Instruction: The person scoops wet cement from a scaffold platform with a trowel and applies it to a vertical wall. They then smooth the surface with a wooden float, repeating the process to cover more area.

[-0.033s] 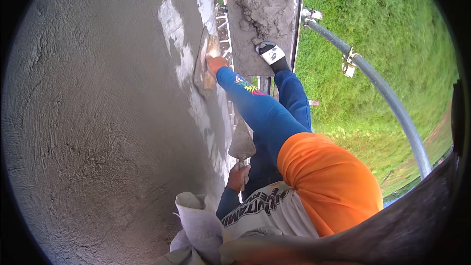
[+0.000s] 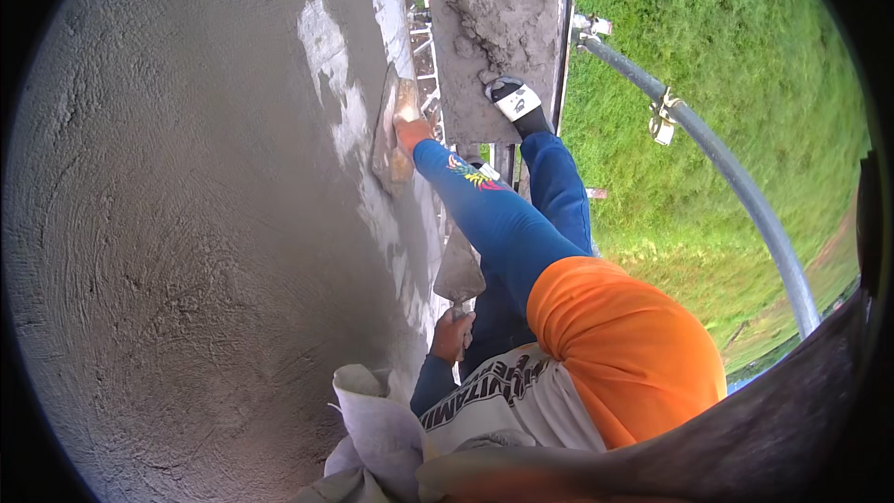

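I look down along a grey, freshly plastered wall [image 2: 186, 224]. My right hand [image 2: 411, 129], on a blue-sleeved arm, presses a wooden float [image 2: 386, 144] flat against the wall beside a pale streak of plaster [image 2: 326, 47]. My left hand [image 2: 452, 335] is closer to me and grips the handle of a pointed steel trowel [image 2: 459, 272], blade pointing away and held close to the wall. An orange cloth [image 2: 624, 354] covers my shoulder.
A board [image 2: 466, 102] with a heap of wet mortar [image 2: 503, 0] lies below on the scaffold, and my white shoe [image 2: 515, 100] stands on it. A grey scaffold pipe [image 2: 736, 186] with a clamp [image 2: 663, 116] curves at the right over grass [image 2: 726, 37]. A pale sack [image 2: 382, 428] hangs near me.
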A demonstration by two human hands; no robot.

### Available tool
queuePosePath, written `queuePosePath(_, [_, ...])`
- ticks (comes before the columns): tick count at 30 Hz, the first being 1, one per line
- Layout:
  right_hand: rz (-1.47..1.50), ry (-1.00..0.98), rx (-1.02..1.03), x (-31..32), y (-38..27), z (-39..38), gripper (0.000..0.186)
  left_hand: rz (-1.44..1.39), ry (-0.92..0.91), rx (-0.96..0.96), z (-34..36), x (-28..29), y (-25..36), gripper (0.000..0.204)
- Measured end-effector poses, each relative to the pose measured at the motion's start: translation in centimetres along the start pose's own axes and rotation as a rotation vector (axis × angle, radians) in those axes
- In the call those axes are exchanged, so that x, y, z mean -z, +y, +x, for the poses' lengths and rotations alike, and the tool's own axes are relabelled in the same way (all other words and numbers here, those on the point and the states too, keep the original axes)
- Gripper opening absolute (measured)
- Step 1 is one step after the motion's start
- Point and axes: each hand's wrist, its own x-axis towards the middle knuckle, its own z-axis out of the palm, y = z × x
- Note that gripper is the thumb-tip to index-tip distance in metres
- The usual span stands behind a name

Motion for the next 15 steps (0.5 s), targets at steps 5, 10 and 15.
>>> queuePosePath(5, [0.367, 0.100, -0.011, -4.3, 3.8, -3.9, 0.054, -0.010, 0.002, 0.037, 0.1, 0.2, 0.6, 0.019])
queuePosePath(10, [0.741, 0.196, -0.014, 1.3, -3.3, -4.7, 0.063, -0.042, -0.027, -0.008, -0.5, -0.1, 1.2, 0.018])
queuePosePath(15, [0.834, 0.408, 0.339, 11.6, -15.9, -2.3, 0.051, -0.047, -0.056, -0.043, -0.7, 0.1, 0.7, 0.018])
